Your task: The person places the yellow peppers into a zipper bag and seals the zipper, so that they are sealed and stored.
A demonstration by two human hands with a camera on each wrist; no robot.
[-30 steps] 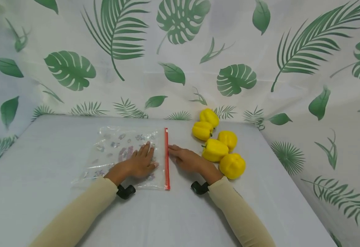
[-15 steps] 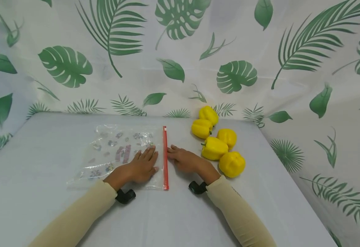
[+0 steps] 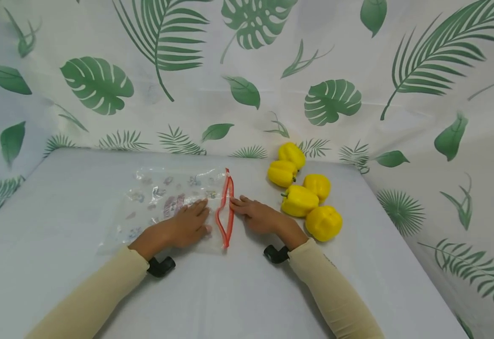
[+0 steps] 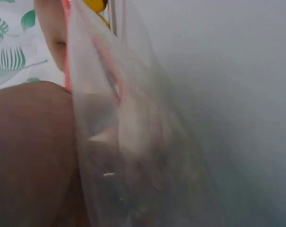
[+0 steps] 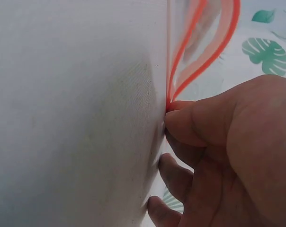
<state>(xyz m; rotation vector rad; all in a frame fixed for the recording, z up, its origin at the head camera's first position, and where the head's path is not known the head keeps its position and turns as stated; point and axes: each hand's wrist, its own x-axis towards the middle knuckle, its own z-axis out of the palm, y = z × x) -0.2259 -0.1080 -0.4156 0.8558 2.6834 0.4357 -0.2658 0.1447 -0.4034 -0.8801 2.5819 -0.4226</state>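
A clear printed zip bag (image 3: 145, 186) lies on the white table, its red zip edge (image 3: 231, 219) on the right and parted into a gap. My left hand (image 3: 183, 228) rests on the upper layer, fingers stretched towards the zip. The raised plastic (image 4: 129, 123) beside that hand shows blurred in the left wrist view. My right hand (image 3: 261, 217) is at the zip's right side. In the right wrist view, its thumb and forefinger (image 5: 190, 118) pinch the red edge while the other fingers touch the table. Several yellow bell peppers (image 3: 299, 200) lie right of the bag.
The white table (image 3: 213, 301) meets a leaf-patterned curtain (image 3: 179, 56) behind and along the right side. The peppers stand close beyond my right wrist, reaching to the table's back edge.
The red zip was a straight, closed line and now bows apart at the middle. My left hand has slid slightly left with the upper layer; my right hand stays at the edge.
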